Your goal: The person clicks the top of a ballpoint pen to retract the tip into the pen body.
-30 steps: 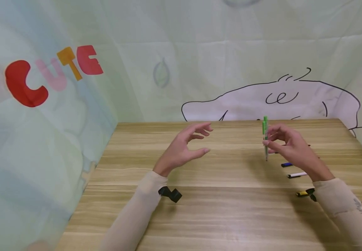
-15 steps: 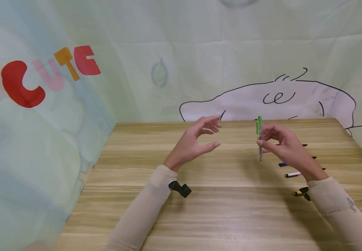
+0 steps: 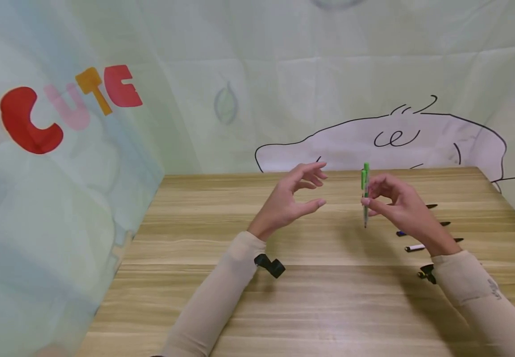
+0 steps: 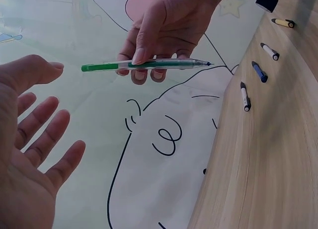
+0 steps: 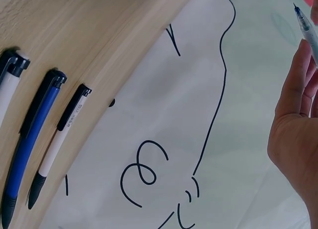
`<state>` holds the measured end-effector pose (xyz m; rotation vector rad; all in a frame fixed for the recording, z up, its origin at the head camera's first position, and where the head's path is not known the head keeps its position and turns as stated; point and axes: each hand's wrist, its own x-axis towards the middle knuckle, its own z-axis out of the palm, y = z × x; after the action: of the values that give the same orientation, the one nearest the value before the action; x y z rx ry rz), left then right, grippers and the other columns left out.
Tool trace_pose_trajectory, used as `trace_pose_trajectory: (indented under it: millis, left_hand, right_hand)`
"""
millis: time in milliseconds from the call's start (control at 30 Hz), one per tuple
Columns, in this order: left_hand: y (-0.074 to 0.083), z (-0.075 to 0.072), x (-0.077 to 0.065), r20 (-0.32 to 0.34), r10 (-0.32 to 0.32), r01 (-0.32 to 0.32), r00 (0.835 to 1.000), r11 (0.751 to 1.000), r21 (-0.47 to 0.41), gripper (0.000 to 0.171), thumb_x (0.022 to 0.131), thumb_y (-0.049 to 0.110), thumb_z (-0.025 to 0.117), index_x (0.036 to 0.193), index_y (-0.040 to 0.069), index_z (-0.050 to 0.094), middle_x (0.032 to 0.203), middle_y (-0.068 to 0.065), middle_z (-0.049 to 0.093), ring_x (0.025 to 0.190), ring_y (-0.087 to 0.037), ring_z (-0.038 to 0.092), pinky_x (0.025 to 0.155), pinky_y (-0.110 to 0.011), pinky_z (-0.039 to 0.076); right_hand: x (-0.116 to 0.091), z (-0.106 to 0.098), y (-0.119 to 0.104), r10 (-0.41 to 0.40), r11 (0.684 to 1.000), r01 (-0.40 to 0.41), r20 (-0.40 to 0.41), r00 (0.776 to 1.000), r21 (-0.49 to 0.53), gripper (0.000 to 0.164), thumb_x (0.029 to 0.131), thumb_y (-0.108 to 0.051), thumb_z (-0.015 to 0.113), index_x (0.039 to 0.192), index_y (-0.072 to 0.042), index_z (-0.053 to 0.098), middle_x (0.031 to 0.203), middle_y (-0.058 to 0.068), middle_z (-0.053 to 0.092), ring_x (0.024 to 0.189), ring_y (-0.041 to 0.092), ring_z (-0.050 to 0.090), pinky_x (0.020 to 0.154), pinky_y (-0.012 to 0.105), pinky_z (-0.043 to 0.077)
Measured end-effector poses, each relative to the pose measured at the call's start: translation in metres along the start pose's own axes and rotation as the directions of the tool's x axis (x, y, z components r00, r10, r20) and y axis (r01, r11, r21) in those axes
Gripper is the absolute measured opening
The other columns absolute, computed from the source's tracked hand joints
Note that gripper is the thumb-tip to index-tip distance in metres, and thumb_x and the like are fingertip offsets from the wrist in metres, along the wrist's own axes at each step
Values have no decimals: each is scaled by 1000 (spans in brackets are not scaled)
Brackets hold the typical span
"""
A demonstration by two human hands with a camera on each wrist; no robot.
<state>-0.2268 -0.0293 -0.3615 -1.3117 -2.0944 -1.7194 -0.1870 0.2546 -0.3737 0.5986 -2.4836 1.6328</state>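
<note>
My right hand [image 3: 402, 206] pinches a clear-barrelled pen [image 3: 365, 186] with a green cap end and clip between thumb and fingers. The pen stands upright above the table, tip pointing down. In the left wrist view the same pen [image 4: 164, 64] crosses the fingers of the right hand [image 4: 171, 23], its green refill showing through the barrel. My left hand [image 3: 289, 201] is raised to the left of it, fingers spread and thumb apart, holding nothing; a gap separates it from the pen. At the right wrist view's edge only the pen's tip part [image 5: 306, 28] shows.
On the right of the wooden table [image 3: 186, 297] lie a blue pen [image 5: 32, 139], a white pen [image 5: 67, 124], another white pen [image 4: 269, 51] and a yellow pen [image 4: 283, 23], in a row partly under the right arm. A printed cloth [image 3: 195, 114] hangs behind the table.
My left hand has moved right and slightly up, closer to the pen. The right hand, still pinching the upright pen, has shifted a little to the left.
</note>
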Motion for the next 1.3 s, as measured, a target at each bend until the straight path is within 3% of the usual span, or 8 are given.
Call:
trace_pose_trajectory:
  millis: [267,500,667,867,1133,1300]
  left_hand:
    - [-11,12,5,8,20,-20,1000,1000,-8,72,85,1,79,149,10,46,125,-9,61,111,-27,61,99,-46,55]
    - [-16,22,8,11,37,-37,999,999,18,76,85,3,81,151,12,43,129,-10,58,111,-25,62,100,-34,54]
    - [-21,27,10,30,45,-45,999,999,3,82,83,2,82,153,12,40,131,-15,56,111,-27,61,100,-33,54]
    - [-26,36,13,35,19,-18,999,999,-50,94,79,-3,84,156,10,32,130,-18,53,110,-24,59,99,-32,54]
    - [-30,46,16,48,1,5,999,992,-127,99,76,-11,82,156,6,26,128,-19,49,109,-43,55,100,-43,54]
    - [-32,50,16,64,-28,37,998,989,-143,103,77,-9,82,159,13,23,130,-16,47,110,-36,54,100,-36,54]
  right_hand:
    - [1,2,-1,2,1000,-2,1,1000,10,27,95,-3,70,118,-2,57,101,9,63,89,16,67,69,34,63]
    - [2,5,-3,-9,999,8,18,1000,54,27,95,-3,69,118,-1,57,101,8,64,90,16,68,70,36,63]
    - [3,7,-5,-20,997,18,25,999,80,28,95,-2,69,120,-1,57,102,7,65,91,15,68,70,36,63]
    - [5,12,-7,-25,996,23,21,999,82,27,94,-3,71,118,-2,57,101,7,66,91,17,68,70,36,63]
    - [6,15,-9,-22,995,20,25,999,95,28,94,-3,71,118,-2,57,104,9,64,92,18,68,71,38,63]
    - [6,16,-8,-6,994,2,33,999,112,33,93,-5,72,123,-5,56,109,10,63,94,20,68,71,40,63]
